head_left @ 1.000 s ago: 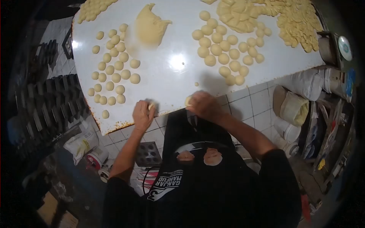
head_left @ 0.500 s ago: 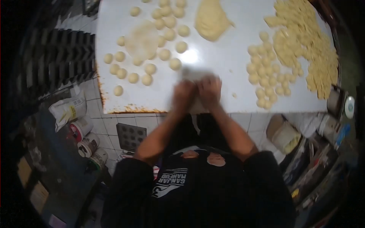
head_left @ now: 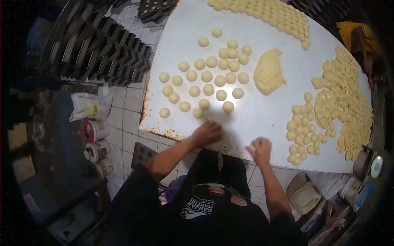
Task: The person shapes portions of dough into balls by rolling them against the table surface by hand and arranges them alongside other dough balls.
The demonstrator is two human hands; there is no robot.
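Observation:
My left hand [head_left: 207,133] hovers palm down over the table's near edge, just below the closest dough balls. Its fingers are loosely bent and somewhat apart, slightly blurred, and I see nothing in them; the palm is hidden. To the right, my right hand [head_left: 261,150] is closed at the edge, with a small pale piece of dough [head_left: 252,148] showing between thumb and fingers. Round dough balls [head_left: 208,89] lie spread over the left half of the white table [head_left: 246,119]. Beyond my hands sits a large smooth lump of dough [head_left: 268,73].
Smaller dough pieces [head_left: 303,130] cluster at the right, beside a heap of cut dough [head_left: 347,98]. Packed rows of balls [head_left: 262,14] line the far edge. Dark stacked trays [head_left: 94,45] stand left of the table, above a white sack [head_left: 91,106] and several tubs [head_left: 97,151].
My hands were together at the table edge and are now apart, the left farther left and the right farther right. The view has turned and shows more of the far table.

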